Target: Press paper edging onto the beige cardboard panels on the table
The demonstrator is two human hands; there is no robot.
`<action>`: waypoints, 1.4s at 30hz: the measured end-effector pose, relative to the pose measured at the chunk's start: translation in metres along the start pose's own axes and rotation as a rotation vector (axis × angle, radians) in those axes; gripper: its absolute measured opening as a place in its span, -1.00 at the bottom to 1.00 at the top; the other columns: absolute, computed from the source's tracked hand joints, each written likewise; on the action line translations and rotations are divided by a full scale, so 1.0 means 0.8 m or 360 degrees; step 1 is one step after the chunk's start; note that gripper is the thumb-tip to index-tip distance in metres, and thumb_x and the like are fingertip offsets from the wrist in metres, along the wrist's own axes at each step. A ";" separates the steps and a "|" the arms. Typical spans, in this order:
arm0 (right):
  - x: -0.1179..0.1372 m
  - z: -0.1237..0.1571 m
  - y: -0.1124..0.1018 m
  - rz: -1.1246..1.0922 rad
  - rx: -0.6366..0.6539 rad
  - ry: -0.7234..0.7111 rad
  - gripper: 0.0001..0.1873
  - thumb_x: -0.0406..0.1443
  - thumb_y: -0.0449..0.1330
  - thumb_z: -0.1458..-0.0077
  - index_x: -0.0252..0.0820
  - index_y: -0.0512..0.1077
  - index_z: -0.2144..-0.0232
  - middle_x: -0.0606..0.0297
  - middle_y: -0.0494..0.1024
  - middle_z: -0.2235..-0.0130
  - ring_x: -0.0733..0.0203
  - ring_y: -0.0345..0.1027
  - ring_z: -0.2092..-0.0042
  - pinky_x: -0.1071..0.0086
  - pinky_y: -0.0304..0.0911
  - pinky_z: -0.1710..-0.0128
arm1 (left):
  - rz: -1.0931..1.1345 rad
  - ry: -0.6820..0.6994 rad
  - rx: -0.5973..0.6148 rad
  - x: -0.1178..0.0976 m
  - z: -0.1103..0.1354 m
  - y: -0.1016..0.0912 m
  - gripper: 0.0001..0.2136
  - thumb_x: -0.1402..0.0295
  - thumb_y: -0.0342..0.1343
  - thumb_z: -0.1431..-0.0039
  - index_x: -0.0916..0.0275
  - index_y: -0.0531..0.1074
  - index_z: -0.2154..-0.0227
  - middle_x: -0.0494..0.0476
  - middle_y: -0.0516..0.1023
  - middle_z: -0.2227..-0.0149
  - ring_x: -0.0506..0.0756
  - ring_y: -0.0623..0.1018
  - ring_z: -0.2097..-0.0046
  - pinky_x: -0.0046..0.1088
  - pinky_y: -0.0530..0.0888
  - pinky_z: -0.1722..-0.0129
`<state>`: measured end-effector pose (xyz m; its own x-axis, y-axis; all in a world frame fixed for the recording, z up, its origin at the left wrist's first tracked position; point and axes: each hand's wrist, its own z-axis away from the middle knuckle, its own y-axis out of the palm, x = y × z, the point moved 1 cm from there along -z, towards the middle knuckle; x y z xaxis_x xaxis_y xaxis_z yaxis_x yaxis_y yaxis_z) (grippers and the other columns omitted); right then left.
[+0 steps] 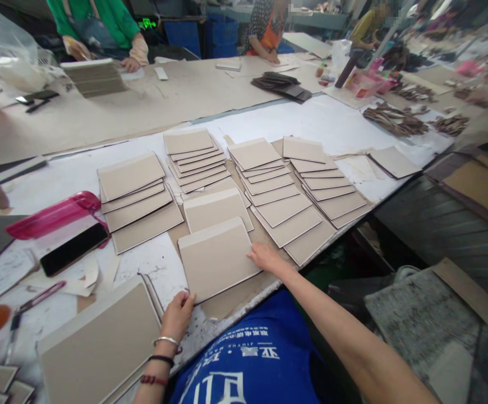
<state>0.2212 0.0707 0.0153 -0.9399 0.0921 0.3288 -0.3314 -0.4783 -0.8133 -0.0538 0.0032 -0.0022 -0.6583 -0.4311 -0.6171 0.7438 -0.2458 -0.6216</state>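
A flat beige panel [219, 261] with a paler strip along its far edge lies in front of me, overlapping a similar panel [214, 209] behind it. My left hand [180, 307] pinches its near left corner, fingers curled. At its right edge my right hand [266, 258] grips with thumb and fingers. Overlapping rows of like panels spread beyond: one row [141, 202] to the left, another [196, 160] straight ahead, and two more [273, 191] [328, 182] to the right. A larger stack of panels [96, 342] lies left of my left hand.
Left of the rows are a pink plastic tool [54, 215], a black phone [74, 249] and a pen-like cutter [29, 306]. A dark stack [280, 84] and brown strips [395, 119] lie farther back. Co-workers sit across; one in a green top [118, 22] is beside a stack [93, 78].
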 end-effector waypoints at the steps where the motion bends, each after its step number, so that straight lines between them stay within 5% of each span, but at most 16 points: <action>1: 0.000 0.001 0.000 -0.0001 -0.0007 -0.0013 -0.73 -0.20 0.03 -0.15 -0.26 0.33 0.17 0.09 0.50 0.20 0.08 0.36 0.14 0.37 0.15 0.23 | -0.0009 -0.0003 -0.0005 0.000 0.000 0.001 -0.72 0.07 -0.13 0.11 0.16 0.16 0.67 -0.05 0.21 0.71 0.05 0.26 0.55 -0.44 0.17 0.52; 17: -0.005 -0.005 0.007 0.0037 -0.0053 -0.0085 -0.85 -0.27 0.02 -0.16 -0.25 0.32 0.31 0.15 0.48 0.33 0.15 0.34 0.27 0.41 0.02 0.36 | -0.0029 -0.0114 -0.0106 -0.009 0.004 0.003 -0.79 0.30 -0.07 -0.01 0.19 0.17 0.67 -0.06 0.25 0.67 0.03 0.29 0.52 -0.47 0.16 0.46; 42: -0.003 -0.002 0.004 -0.0077 -0.0089 -0.0003 -0.84 -0.26 0.05 -0.14 -0.26 0.35 0.32 0.18 0.48 0.32 0.19 0.33 0.25 0.43 0.03 0.34 | -0.0095 -0.0106 -0.0113 -0.011 0.003 0.004 -0.75 0.21 -0.11 0.01 0.16 0.10 0.70 -0.03 0.25 0.69 0.08 0.31 0.52 -0.43 0.15 0.47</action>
<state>0.2225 0.0705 0.0109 -0.9225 0.1121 0.3693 -0.3805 -0.4237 -0.8220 -0.0451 0.0045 0.0025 -0.6903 -0.4750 -0.5458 0.6916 -0.2117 -0.6905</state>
